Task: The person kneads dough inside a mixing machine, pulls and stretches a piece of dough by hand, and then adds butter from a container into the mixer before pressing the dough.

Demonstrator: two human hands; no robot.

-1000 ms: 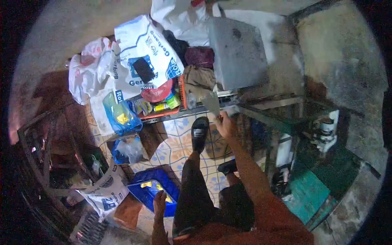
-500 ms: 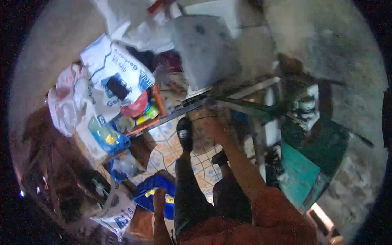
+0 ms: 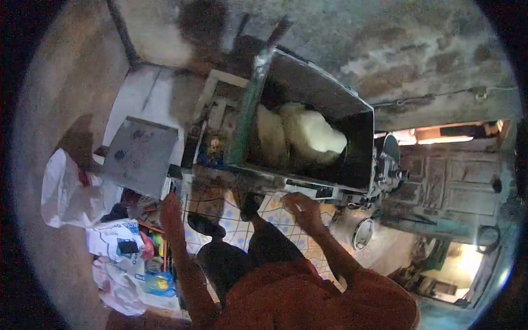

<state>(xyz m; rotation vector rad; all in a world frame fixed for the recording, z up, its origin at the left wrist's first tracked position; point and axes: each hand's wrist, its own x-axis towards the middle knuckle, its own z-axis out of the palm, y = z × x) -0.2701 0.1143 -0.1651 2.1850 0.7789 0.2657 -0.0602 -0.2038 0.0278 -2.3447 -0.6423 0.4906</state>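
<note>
Left hand point(image 3: 171, 212): fingers close together just beside the near right corner of a grey, flat, square panel point(image 3: 140, 157); grip blurred, cannot tell. Right hand point(image 3: 303, 208): fingers loosely curled, pale patch at them, cannot tell if held. Open-topped, dark-walled rectangular trough point(image 3: 360, 148) lies just beyond right hand, long axis left-right, slanting slightly nearer toward the right. Inside, beyond right hand: pale, lumpy, dough-like mass point(image 3: 313, 132), long axis roughly left-right, narrower end pointing right. White plastic sack with blue print point(image 3: 113, 228) left of left hand.
</note>
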